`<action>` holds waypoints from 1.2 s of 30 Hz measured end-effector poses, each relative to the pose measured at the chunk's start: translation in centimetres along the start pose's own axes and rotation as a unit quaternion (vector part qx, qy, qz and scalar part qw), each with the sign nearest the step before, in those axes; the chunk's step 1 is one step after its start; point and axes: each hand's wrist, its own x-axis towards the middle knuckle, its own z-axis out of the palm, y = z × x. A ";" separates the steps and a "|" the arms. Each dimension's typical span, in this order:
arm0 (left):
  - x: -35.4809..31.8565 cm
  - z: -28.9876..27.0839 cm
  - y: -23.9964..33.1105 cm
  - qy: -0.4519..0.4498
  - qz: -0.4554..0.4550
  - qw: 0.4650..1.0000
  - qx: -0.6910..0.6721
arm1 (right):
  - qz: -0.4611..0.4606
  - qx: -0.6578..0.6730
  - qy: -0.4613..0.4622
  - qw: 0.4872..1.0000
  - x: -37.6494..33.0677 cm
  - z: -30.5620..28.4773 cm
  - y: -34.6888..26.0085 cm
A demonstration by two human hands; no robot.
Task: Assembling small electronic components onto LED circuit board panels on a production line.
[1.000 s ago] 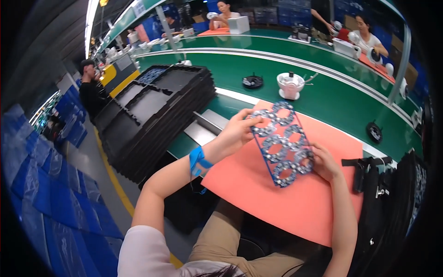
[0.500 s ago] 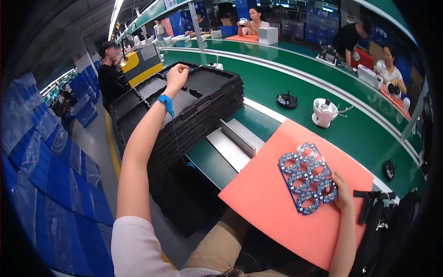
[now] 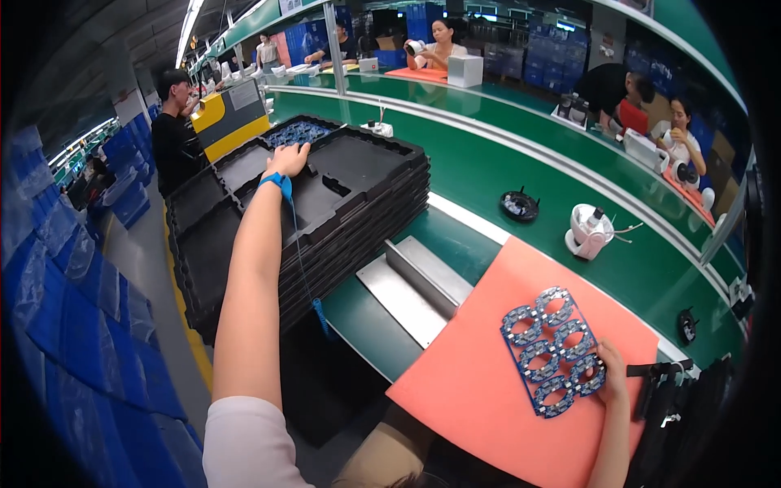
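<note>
Right hand [image 3: 612, 376]: fingers rest flat on the blue ring panel [image 3: 553, 351], steadying it on the orange mat [image 3: 488, 382]. Left hand [image 3: 291, 159]: stretched far, fingers spread into the black tray stack [image 3: 358, 203], toward blue panels [image 3: 297, 132] stored there.

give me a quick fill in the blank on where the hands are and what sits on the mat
1. The left hand reaches out to the stack of ______ trays.
2. The right hand rests on the blue ring panel, which lies on the ______ mat.
3. The strap on the left wrist is ______.
4. The white device stands on the ______ bench.

Missing words: black; orange; blue; green
</note>
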 end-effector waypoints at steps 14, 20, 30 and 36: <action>2.1 0.8 -0.5 -0.028 -0.035 0.999 0.014 | -0.014 -0.025 -0.006 1.000 0.5 0.2 0.1; 2.0 0.5 -0.2 -0.018 -0.028 0.999 0.024 | -0.008 -0.016 -0.011 1.000 0.5 -0.1 0.2; 0.7 0.3 1.5 0.100 0.014 0.994 0.050 | -0.020 -0.036 -0.009 0.999 0.2 0.8 -0.4; 1.5 0.6 1.1 0.108 0.002 0.993 0.055 | -0.002 -0.031 -0.017 0.999 0.7 1.2 -0.5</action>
